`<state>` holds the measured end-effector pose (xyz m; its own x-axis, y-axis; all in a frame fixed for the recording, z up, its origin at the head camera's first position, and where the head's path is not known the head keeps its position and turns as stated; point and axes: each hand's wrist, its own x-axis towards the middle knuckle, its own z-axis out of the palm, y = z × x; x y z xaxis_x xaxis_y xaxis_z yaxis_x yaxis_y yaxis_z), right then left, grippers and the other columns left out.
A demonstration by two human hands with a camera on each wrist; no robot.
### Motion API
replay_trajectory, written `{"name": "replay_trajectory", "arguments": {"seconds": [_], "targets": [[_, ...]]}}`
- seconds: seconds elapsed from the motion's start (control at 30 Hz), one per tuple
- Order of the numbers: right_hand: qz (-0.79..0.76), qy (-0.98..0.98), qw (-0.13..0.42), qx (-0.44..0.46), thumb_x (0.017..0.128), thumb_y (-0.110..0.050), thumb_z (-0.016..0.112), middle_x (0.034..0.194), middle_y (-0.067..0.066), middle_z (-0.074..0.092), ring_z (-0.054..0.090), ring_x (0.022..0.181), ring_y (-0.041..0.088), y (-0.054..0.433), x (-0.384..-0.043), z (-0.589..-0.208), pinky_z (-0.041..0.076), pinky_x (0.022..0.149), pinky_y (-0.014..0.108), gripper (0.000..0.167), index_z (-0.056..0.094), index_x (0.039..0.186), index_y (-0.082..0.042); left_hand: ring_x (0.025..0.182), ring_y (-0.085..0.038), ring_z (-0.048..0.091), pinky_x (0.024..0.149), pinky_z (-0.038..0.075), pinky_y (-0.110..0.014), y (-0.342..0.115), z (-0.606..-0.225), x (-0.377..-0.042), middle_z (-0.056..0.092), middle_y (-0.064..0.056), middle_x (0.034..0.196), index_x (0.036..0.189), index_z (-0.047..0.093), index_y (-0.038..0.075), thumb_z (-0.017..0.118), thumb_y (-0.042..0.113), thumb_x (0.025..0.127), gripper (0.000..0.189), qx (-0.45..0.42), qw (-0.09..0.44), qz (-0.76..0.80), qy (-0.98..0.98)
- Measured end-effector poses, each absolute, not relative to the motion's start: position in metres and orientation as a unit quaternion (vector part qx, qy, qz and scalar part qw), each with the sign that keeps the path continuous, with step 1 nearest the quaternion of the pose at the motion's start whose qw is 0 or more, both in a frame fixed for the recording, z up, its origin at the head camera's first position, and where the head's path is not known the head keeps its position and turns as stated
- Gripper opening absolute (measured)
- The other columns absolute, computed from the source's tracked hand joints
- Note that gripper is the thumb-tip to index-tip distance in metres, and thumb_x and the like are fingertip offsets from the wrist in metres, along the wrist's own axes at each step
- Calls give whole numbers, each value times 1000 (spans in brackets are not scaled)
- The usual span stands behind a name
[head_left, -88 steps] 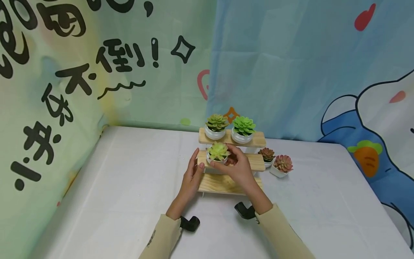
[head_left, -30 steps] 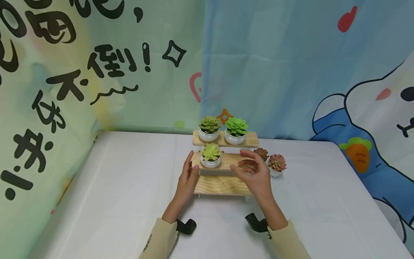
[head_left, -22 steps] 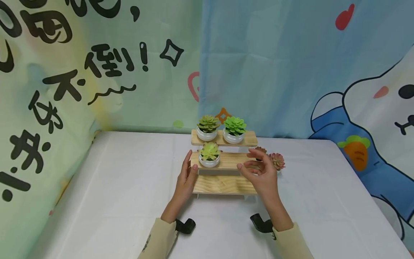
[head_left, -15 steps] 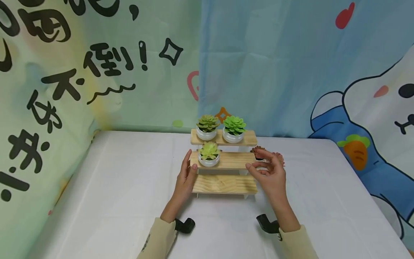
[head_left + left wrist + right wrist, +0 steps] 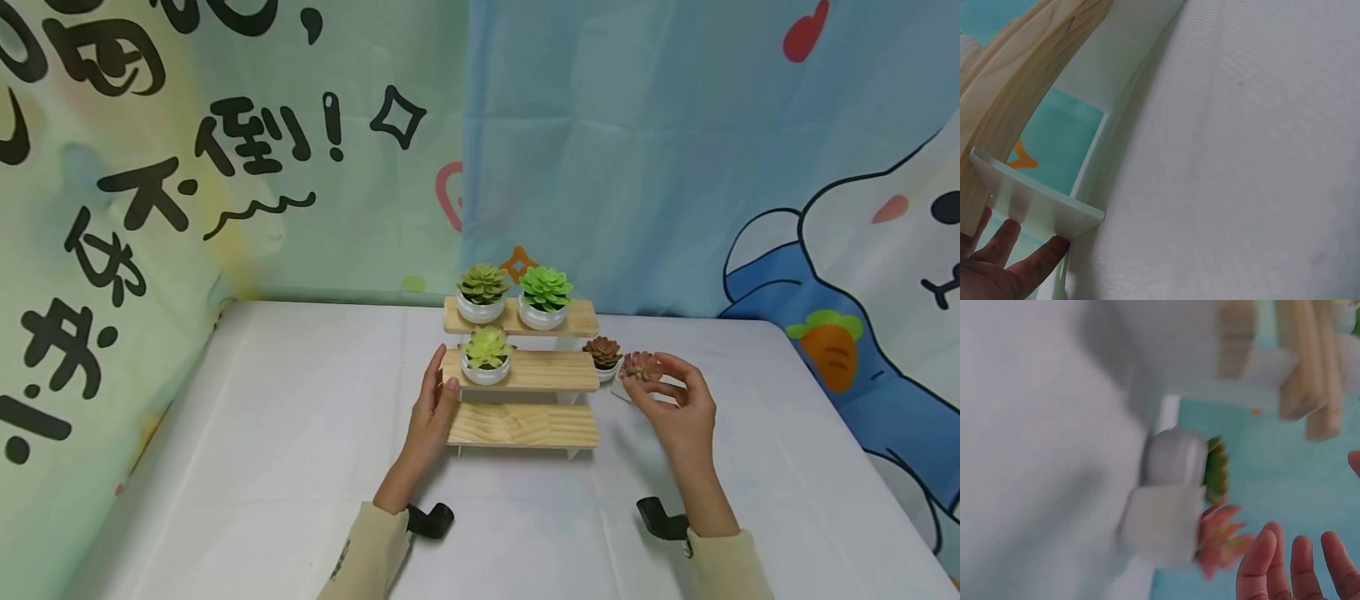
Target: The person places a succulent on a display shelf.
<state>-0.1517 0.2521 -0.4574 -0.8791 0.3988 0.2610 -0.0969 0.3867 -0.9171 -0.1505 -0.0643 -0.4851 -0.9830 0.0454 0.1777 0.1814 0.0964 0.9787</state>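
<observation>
A three-tier wooden plant stand (image 5: 555, 371) stands on the white table. At its left end is my left hand (image 5: 429, 421); in the left wrist view its fingertips (image 5: 1054, 245) touch the white side support (image 5: 1038, 199). Right of the stand, my right hand (image 5: 681, 408) is over a pink succulent (image 5: 637, 367), partly covering it in the head view. The right wrist view shows that plant's white pot (image 5: 1163, 528) on the table, with my spread, slightly bent fingers (image 5: 1302, 565) beside the leaves. Next to it is a brown succulent (image 5: 602, 351) in a white pot.
On the top tier are a dark green succulent (image 5: 482, 287) and a bright green one (image 5: 545, 290). A yellow-green succulent (image 5: 487, 350) is on the left of the middle tier. Printed cloth (image 5: 585, 167) hangs behind the table (image 5: 300, 433).
My right hand has let go of the yellow-green succulent on the middle tier and moved right to the pink succulent. My left hand has stayed at the stand's left end.
</observation>
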Motion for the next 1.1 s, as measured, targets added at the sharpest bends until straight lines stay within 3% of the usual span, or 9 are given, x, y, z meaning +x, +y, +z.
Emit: {"name": "replay_trajectory", "arguments": {"seconds": [0.17, 0.3, 0.43, 0.53, 0.77, 1.1], "targets": [[522, -819, 198, -136, 80, -31, 82, 113, -7, 53, 56, 82, -2, 267, -157, -468, 48, 61, 11, 62, 54, 134, -18, 142, -42, 28, 110, 31, -58, -65, -485, -151, 24, -13, 160, 156, 22, 21, 40, 27, 107, 53, -77, 51, -669, -737], [496, -838, 137, -181, 82, -30, 79, 125, 6, 48, 51, 79, -2, 262, -152, -453, 45, 57, 15, 73, 44, 143, -11, 142, -42, 29, 109, 31, -58, -66, -484, -151, 24, -13, 160, 156, 22, 22, 40, 29, 107, 53, -74, 51, -667, -739], [475, -852, 54, -213, 86, -29, 75, 141, 21, 38, 49, 86, 9, 256, -152, -441, 44, 58, 16, 84, 29, 151, -6, 142, -42, 28, 109, 31, -59, -66, -484, -152, 24, -14, 160, 156, 22, 18, 39, 28, 107, 53, -73, 51, -665, -741], [468, -857, 11, -217, 88, -26, 74, 147, 25, 32, 50, 90, 14, 257, -157, -440, 46, 59, 16, 88, 20, 154, -5, 142, -42, 29, 109, 32, -59, -66, -485, -152, 24, -14, 160, 157, 22, 19, 39, 28, 107, 53, -73, 48, -666, -741], [487, -852, -22, -192, 88, -14, 72, 151, 27, 27, 50, 86, 10, 262, -171, -443, 49, 61, 16, 86, 18, 154, -2, 141, -42, 29, 109, 32, -59, -66, -486, -152, 24, -12, 160, 156, 22, 18, 39, 26, 107, 53, -78, 51, -665, -741], [495, -839, -40, -222, 90, -16, 70, 151, 27, 27, 42, 113, 30, 264, -180, -446, 44, 62, 10, 81, 22, 152, 2, 142, -43, 27, 109, 32, -58, -65, -484, -152, 22, -11, 161, 156, 22, 17, 39, 26, 107, 53, -80, 47, -673, -734]]}}
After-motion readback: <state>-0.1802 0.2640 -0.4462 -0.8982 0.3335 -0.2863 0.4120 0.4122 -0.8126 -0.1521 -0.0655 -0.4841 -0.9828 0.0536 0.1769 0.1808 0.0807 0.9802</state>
